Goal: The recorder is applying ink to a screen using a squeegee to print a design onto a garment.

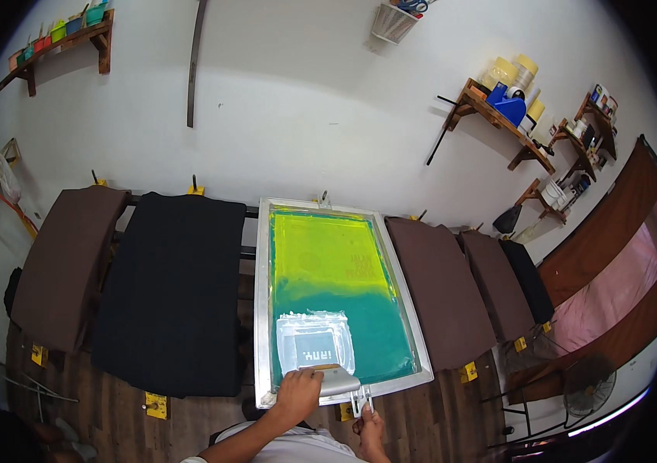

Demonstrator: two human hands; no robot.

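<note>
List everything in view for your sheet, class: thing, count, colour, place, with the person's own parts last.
framed screen: 1, silver, green and yellow, centre
squeegee: 1, silver, screen's near end
paint patch: 1, white, screen's lower left
clamp: 1, silver, screen's near edge
brown cloths: 3, brown, one left, two right
black cloths: at least 2, black, left and right
brackets: several, yellow, by cloth ends
shelves: several, brown, wall
cups: several, mixed, upper left
basket: 1, white, top
strip: 1, dark, wall
curtain: 1, brown and pink, right
fan: 1, grey, lower right
small shelf items: many, mixed, right, too small to count
left hand: 1, bare, on squeegee
right hand: 1, bare, at clamp
</note>
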